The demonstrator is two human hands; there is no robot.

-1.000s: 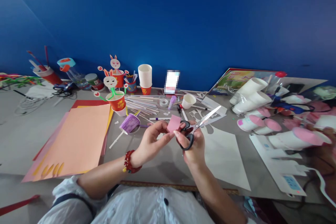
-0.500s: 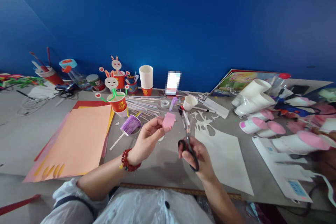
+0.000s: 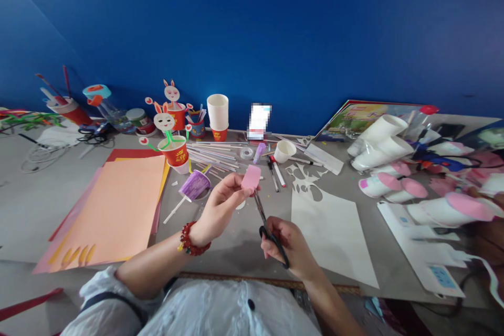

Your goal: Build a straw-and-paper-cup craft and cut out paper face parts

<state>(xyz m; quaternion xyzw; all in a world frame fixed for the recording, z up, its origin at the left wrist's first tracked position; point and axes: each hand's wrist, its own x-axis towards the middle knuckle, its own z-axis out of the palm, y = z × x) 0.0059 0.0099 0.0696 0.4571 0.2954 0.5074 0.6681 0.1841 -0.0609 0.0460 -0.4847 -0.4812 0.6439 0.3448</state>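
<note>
Between the thumb and fingers of my left hand (image 3: 220,207) is a small pink piece of paper (image 3: 251,176), held upright above the table. My right hand (image 3: 293,247) has its fingers through the black handles of a pair of scissors (image 3: 264,218). The blades point up and left, with their tips just at the lower edge of the pink paper; whether they touch it I cannot tell. Partly behind my left hand, a small white paper disc (image 3: 240,203) lies on the table. Right of the scissors is a white sheet (image 3: 333,236) with shapes cut out of its top.
Coloured paper sheets (image 3: 118,205) lie stacked at left. A purple cup (image 3: 196,185) and rabbit-decorated red cups (image 3: 176,151) stand behind them. Farther back are several paper straws (image 3: 214,153), a white cup (image 3: 284,151) and markers (image 3: 277,170). A power strip (image 3: 419,257) lies at right.
The scissors have swung from pointing right, close to the paper, through an upright position to pointing up-left at it. My left hand has shifted slightly left with the pink paper.
</note>
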